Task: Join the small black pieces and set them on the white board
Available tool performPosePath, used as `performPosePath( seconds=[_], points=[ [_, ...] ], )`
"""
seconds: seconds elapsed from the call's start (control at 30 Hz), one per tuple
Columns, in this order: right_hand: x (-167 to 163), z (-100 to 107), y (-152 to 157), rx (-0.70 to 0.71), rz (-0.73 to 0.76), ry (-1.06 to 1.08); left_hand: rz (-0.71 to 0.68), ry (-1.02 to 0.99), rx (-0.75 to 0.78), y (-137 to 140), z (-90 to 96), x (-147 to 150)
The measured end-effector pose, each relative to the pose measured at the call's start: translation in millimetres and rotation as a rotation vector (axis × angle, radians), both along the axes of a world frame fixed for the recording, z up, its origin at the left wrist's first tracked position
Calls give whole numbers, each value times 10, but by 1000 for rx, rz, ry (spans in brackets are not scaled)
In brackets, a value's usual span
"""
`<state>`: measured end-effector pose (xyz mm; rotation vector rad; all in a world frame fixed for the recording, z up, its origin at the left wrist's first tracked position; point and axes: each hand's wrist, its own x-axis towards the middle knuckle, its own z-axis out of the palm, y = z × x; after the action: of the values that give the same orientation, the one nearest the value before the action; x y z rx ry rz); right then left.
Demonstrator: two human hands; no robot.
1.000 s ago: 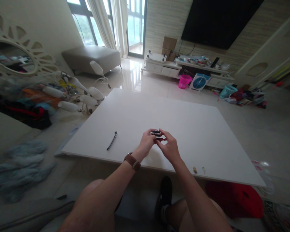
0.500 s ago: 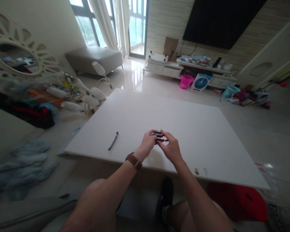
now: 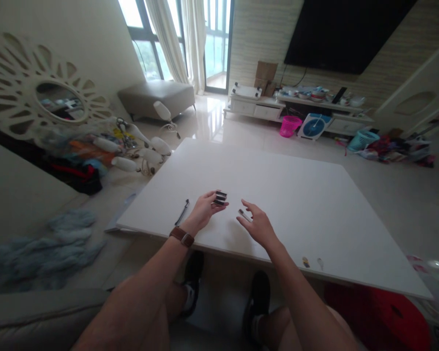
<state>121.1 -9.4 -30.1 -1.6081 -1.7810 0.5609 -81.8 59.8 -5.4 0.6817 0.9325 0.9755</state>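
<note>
My left hand is closed on a small black object with pale stripes, held just above the white table. Its exact kind is too small to make out. To the right, my right hand pinches a small, thin, pale piece with a dark end, thumb and forefinger spread around it. A gap separates the two hands. Left of my left hand lies a slim dark stick-like tool with a bent head. Two small items, a yellow-and-dark piece and a clear piece, rest near the front edge.
A lamp with several white shades stands beyond the table's left edge. Under the front right corner is a red round object. Farther back are a pink basket, a blue-and-white fan and a low cabinet.
My hands have moved apart: the left went leftward with the black striped object, while the right now holds a small pale piece away from it. The whole view has shifted slightly.
</note>
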Motion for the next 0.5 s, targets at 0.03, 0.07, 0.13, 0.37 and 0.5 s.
performPosePath(
  seconds=[0.03, 0.07, 0.13, 0.37, 0.5],
  points=[
    [14, -26, 3, -34, 9, -51, 54, 53, 6, 65, -54, -169],
    [33, -56, 6, -74, 20, -103, 106, 118, 5, 130, -116, -350],
    [78, -127, 10, -172, 33, -204, 242, 319, -17, 244, -254, -727],
    [210, -309, -40, -493, 47, -476, 452, 717, -67, 380, -668, -1667],
    [254, -337, -46, -533, 68, -505, 506, 949, -64, 401, -848, -1842]
  ],
)
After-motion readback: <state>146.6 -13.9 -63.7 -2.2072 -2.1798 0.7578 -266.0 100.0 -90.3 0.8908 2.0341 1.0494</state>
